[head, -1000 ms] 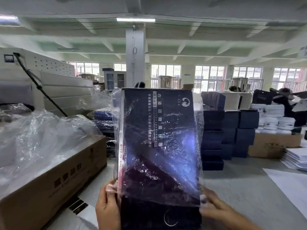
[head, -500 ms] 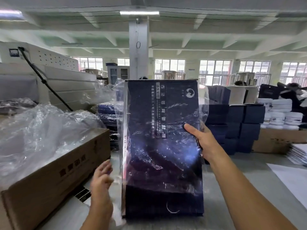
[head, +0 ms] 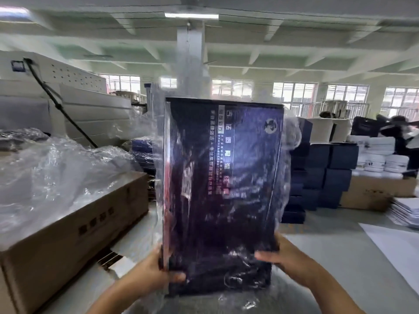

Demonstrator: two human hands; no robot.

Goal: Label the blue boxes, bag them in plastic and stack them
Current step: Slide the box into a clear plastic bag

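Workshop hall, pale grey tabletop (head: 340, 257) flanked by brown cardboard carton (head: 68, 234) and stacked dark blue boxes (head: 328, 168).
Tall dark blue printed box (head: 224, 177) in clear plastic bag (head: 289, 141) is upright, left hand (head: 156, 273) and right hand (head: 283, 259) gripping its lower sides.

Left hand (head: 158, 266): grips the lower left edge of the bagged blue box (head: 223, 177), thumb across its front.
Right hand (head: 280, 257): grips the lower right edge, thumb on the front.
Forearms: both angled up and inward.
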